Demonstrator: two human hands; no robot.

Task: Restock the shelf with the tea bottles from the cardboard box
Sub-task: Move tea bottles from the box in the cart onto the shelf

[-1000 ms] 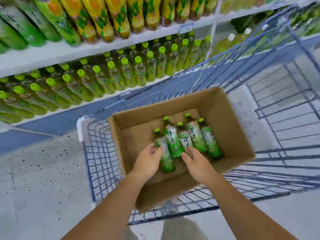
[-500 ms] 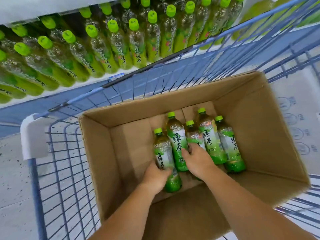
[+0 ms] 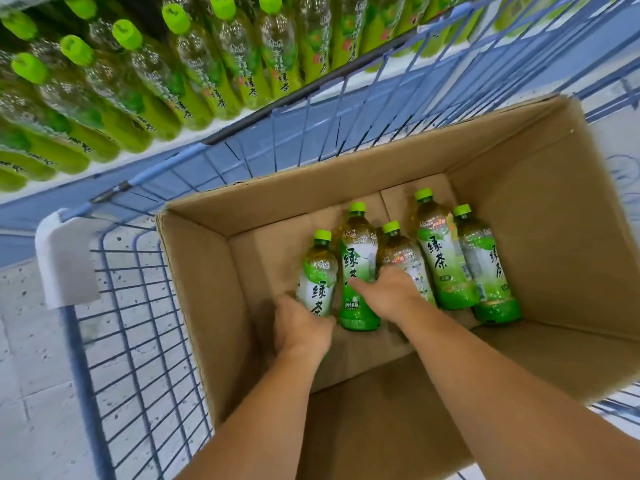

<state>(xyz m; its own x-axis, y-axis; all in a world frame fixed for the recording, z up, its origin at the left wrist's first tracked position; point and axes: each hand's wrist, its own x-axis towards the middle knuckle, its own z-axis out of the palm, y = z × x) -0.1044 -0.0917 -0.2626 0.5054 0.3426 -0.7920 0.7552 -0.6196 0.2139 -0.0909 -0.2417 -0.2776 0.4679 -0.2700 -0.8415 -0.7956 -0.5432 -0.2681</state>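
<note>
An open cardboard box (image 3: pixel 540 216) sits in a blue wire cart and holds several green tea bottles lying on its floor. My left hand (image 3: pixel 301 327) grips the lower end of the leftmost bottle (image 3: pixel 318 271). My right hand (image 3: pixel 388 294) curls over the body of the middle bottle (image 3: pixel 398 252), its thumb lying across the neighbouring bottle (image 3: pixel 358 268). Two more bottles (image 3: pixel 443 258) lie untouched to the right. The shelf (image 3: pixel 207 129) at the top left is packed with rows of green-capped tea bottles.
The blue wire cart (image 3: pixel 138 341) surrounds the box, with a white corner guard (image 3: pixel 65 261) at the left. Speckled grey floor (image 3: pixel 31 393) shows through the wires. The cart's far wall stands between the box and the shelf.
The view has come closer to the box. Both hands have settled lower onto their bottles, the left on the leftmost one, the right on the middle one.
</note>
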